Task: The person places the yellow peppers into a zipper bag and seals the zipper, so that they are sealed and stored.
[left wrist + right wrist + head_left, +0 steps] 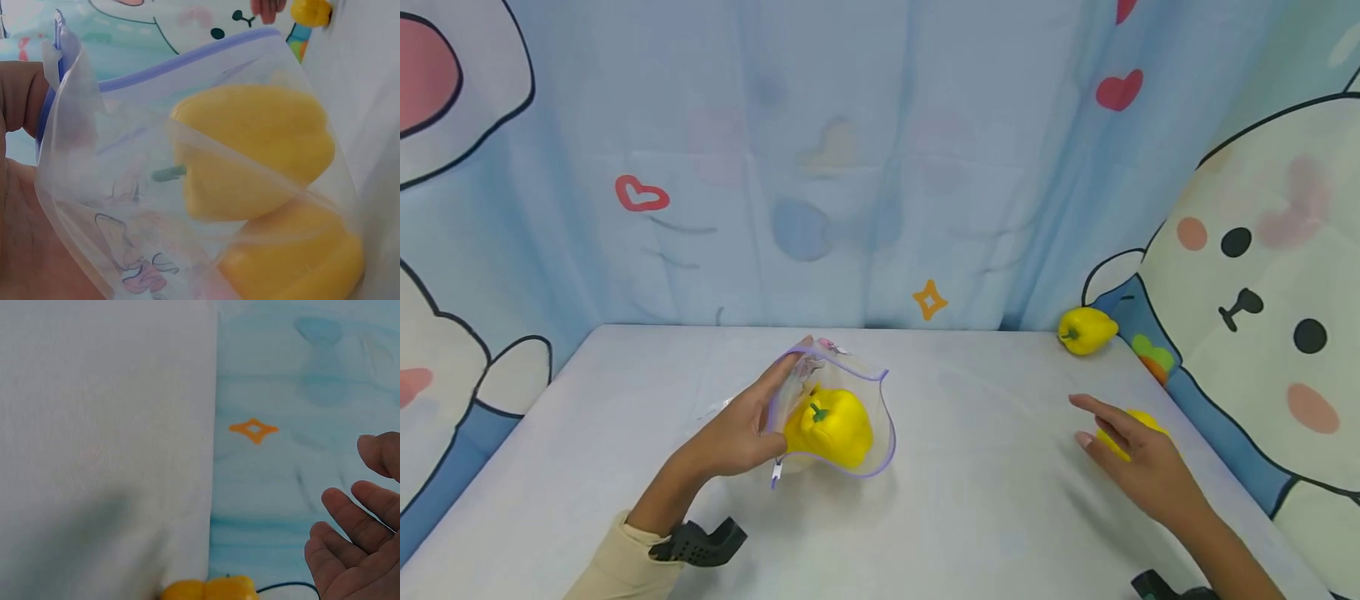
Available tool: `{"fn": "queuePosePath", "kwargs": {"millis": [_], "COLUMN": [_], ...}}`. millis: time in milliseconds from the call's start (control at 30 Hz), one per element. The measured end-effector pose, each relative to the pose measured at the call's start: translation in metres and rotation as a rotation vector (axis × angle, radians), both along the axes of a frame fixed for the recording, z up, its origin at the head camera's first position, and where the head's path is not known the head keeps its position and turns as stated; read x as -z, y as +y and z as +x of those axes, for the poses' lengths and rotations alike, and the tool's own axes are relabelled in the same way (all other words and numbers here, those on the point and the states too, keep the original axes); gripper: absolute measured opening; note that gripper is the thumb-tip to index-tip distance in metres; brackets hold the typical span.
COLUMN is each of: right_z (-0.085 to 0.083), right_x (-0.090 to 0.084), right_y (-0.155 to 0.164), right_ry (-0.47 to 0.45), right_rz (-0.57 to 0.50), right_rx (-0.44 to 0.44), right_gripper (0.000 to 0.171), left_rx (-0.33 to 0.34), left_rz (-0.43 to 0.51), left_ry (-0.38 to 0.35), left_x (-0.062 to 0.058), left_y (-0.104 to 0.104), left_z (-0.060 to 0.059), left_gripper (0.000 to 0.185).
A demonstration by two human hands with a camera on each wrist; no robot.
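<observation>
My left hand [733, 433] grips the edge of a clear zip bag [883, 450] with a purple rim, held with its mouth open. Inside it lies a yellow bell pepper [838, 425] with a green stem; the left wrist view shows a second yellow pepper [300, 259] below it. On the right, my right hand [1157, 475] hovers over another yellow object [1148, 419], mostly hidden behind the hand. Its fingers are apart and hold nothing in the right wrist view.
One more yellow bell pepper [1086, 331] sits at the table's back right corner. The white table [970, 500] meets a blue printed curtain [865, 167] at the back and sides.
</observation>
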State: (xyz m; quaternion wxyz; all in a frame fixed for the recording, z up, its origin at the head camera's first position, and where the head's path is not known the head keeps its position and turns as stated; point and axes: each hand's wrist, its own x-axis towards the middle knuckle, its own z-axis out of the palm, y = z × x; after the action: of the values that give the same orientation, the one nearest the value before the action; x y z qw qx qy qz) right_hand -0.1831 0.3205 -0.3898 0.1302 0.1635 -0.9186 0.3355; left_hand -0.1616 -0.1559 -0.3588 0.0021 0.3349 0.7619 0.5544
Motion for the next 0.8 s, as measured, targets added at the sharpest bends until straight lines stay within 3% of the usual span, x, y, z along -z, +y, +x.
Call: {"fn": "queuePosePath", "kwargs": {"millis": [133,333,467,633,800], "right_z": [-0.003,-0.010,-0.014,-0.019,-0.025], "right_x": [-0.002,0.002,0.009,0.016,0.022], "right_y": [0.028,0.061,0.072,0.080,0.086], "right_ry": [-0.004,-0.130,-0.177,-0.204,-0.311], "right_rz": [0.041,0.143,0.182,0.153,0.155], "right_rx": [0.079,0.141,0.136,0.100,0.059], "right_gripper": [0.054,0.069,0.080,0.091,0.105], "left_rx": [-0.014,-0.010,-0.014,-0.015,-0.018], "left_rz": [-0.013,-0.006,-0.007,-0.004,-0.010], "left_ry": [0.011,0.010,0.014,0.013,0.007], "left_x": [0.000,-0.001,-0.001,0.000,0.001], "left_y": [0.001,0.000,0.000,-0.001,-0.001], "left_z": [0.001,0.000,-0.001,-0.001,0.000], "left_gripper": [0.097,0.096,0.096,0.096,0.097]}}
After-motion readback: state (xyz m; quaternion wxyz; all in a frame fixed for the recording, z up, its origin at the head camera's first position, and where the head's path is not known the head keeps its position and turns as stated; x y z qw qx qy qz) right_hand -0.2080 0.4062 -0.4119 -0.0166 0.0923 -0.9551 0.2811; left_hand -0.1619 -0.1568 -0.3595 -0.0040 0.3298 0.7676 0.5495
